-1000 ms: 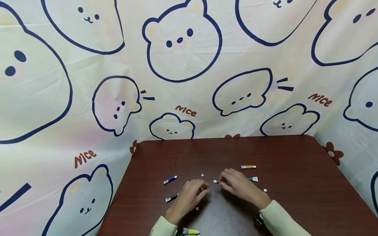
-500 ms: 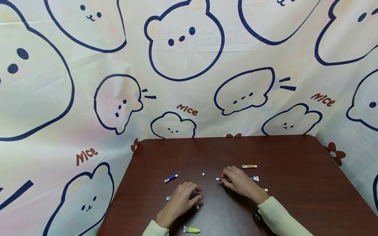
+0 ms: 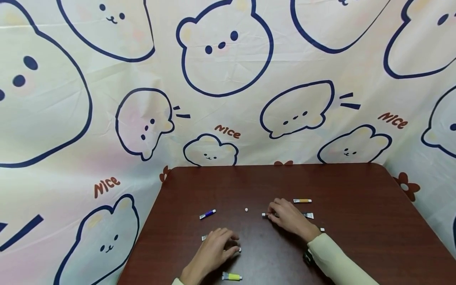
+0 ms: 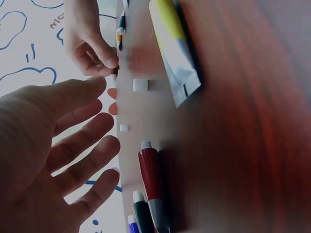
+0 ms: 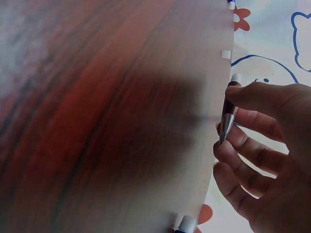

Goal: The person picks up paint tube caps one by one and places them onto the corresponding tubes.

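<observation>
My right hand (image 3: 289, 215) pinches a small dark brown paint tube (image 5: 227, 121) between thumb and fingers. The tube's white-capped end points left in the head view. My left hand (image 3: 213, 250) is over the table with its fingers loosely spread and nothing in its grasp. A small white cap (image 4: 141, 85) lies close to its thumb. Below that hand in the left wrist view are a dark red tube (image 4: 149, 170) and a dark green tube (image 4: 142, 213). In the head view the left hand hides most of these.
Around the brown wooden table (image 3: 342, 190) lie a yellow tube (image 3: 232, 276), a purple tube (image 3: 208, 214) and an orange-yellow tube (image 3: 302, 201). Another cap (image 3: 246, 209) sits mid-table. A tube end (image 3: 309, 215) shows behind the right hand. Printed cloth (image 3: 228, 118) hangs behind the table.
My left hand has moved left and nearer to me, away from the right hand, bringing its thumb close to the near cap. The right hand still pinches the brown tube, almost in place.
</observation>
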A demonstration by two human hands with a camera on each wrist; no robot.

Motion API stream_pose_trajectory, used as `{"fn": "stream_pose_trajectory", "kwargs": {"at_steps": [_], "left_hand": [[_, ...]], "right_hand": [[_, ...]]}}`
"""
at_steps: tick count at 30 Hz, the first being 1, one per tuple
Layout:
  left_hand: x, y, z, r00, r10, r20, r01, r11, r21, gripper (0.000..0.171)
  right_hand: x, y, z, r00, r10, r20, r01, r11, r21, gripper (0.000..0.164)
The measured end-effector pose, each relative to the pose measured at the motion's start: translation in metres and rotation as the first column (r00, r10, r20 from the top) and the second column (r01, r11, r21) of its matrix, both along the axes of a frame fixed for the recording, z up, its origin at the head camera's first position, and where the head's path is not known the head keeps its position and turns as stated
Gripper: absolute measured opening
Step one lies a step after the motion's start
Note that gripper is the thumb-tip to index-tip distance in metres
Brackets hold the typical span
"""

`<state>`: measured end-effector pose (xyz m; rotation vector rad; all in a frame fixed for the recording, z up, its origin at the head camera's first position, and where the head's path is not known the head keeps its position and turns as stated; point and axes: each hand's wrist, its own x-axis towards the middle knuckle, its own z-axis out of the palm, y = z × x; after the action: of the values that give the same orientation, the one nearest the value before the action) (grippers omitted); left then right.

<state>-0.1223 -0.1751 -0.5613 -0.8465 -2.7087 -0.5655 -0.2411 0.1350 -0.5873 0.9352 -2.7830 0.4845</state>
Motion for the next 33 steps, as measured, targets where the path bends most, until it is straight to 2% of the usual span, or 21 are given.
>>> {"fn": "stream_pose_trajectory", "kwargs": {"at_steps": [6, 13, 16, 19, 21, 23, 33], "left_hand": [[0.013, -0.008, 0.001, 0.999, -0.044, 0.009, 0.044, 0.999, -0.007, 0.02], [0.027, -0.018, -0.003, 0.994, -0.102, 0.036, 0.103, 0.994, -0.036, 0.019], [0.031, -0.021, -0.004, 0.989, -0.113, 0.099, 0.117, 0.993, -0.03, 0.02], [0.033, -0.022, -0.006, 0.976, -0.124, 0.182, 0.13, 0.991, -0.022, 0.022], [0.034, -0.022, -0.007, 0.969, -0.129, 0.209, 0.136, 0.991, -0.02, 0.023], [0.035, -0.023, -0.01, 0.968, -0.141, 0.207, 0.148, 0.989, -0.016, 0.025], [0.036, -0.024, -0.02, 0.972, -0.219, 0.086, 0.219, 0.976, 0.008, 0.023]], "right_hand": [[-0.004, -0.002, -0.004, 1.0, -0.007, 0.022, 0.007, 1.0, -0.005, 0.014], [-0.004, -0.005, -0.006, 0.999, 0.004, 0.032, -0.004, 1.0, 0.002, 0.012], [-0.004, -0.006, -0.006, 0.999, 0.003, 0.036, -0.003, 1.0, 0.004, 0.012], [-0.005, -0.006, -0.006, 0.999, -0.005, 0.037, 0.005, 1.0, 0.009, 0.012], [-0.006, -0.005, -0.006, 0.999, -0.01, 0.036, 0.01, 1.0, 0.011, 0.012], [-0.006, -0.005, -0.006, 0.999, -0.014, 0.04, 0.014, 1.0, 0.01, 0.013], [-0.005, -0.006, -0.007, 0.998, -0.033, 0.051, 0.033, 0.999, -0.006, 0.013]]}}
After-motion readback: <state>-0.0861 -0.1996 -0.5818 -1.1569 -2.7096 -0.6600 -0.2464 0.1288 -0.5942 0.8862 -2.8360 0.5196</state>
